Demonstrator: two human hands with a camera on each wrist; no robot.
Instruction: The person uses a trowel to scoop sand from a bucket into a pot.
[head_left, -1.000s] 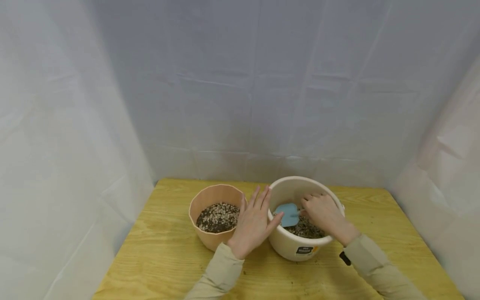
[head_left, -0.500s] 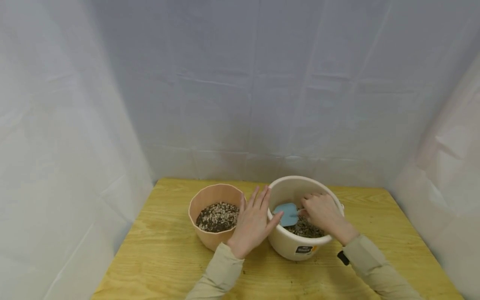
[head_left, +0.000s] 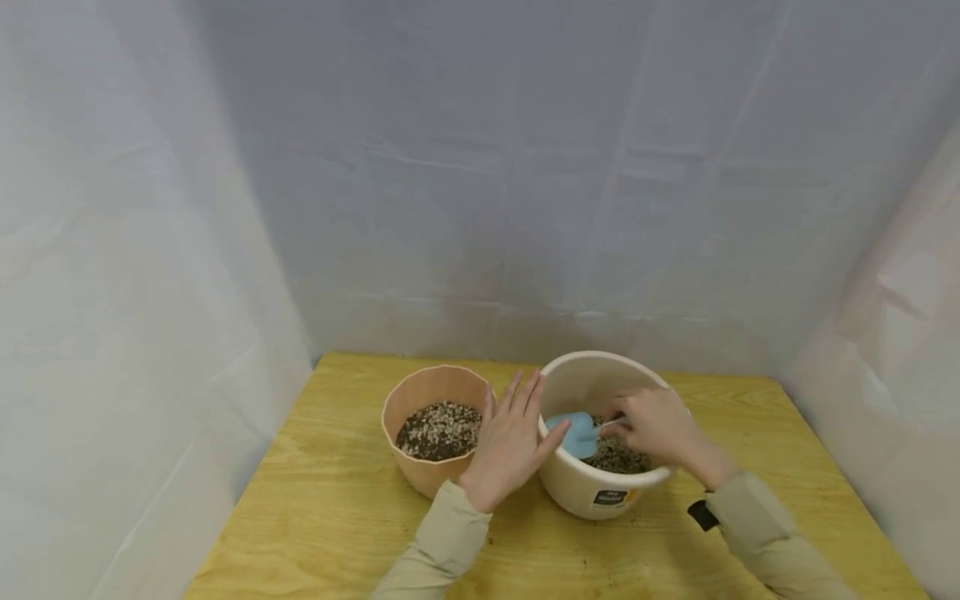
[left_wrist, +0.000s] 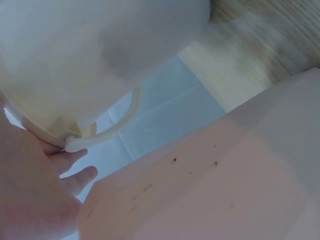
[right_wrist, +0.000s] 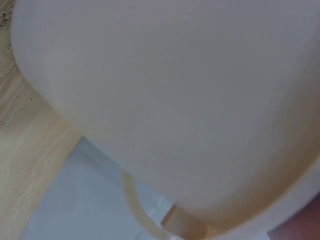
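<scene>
A peach pot (head_left: 420, 475) holding dark soil and pebbles stands left of a cream bucket (head_left: 570, 483) that also holds soil. My left hand (head_left: 510, 446) lies flat between them, fingers straight, thumb against the bucket's rim. My right hand (head_left: 656, 429) reaches into the bucket and grips the handle of a small blue trowel (head_left: 573, 433), whose blade points left over the soil. The left wrist view shows the bucket wall (left_wrist: 90, 55), the peach pot (left_wrist: 225, 190) and my fingers (left_wrist: 75, 175) close up. The right wrist view is filled by the bucket wall (right_wrist: 175, 100).
Both containers stand on a yellow wooden table (head_left: 337, 517) near its back edge. White sheeting (head_left: 487, 167) closes off the back and both sides. Bare tabletop lies in front and to the right of the bucket.
My right hand has shifted slightly right and tilted the trowel, so its blade now dips toward the soil. The left hand and both containers have stayed put.
</scene>
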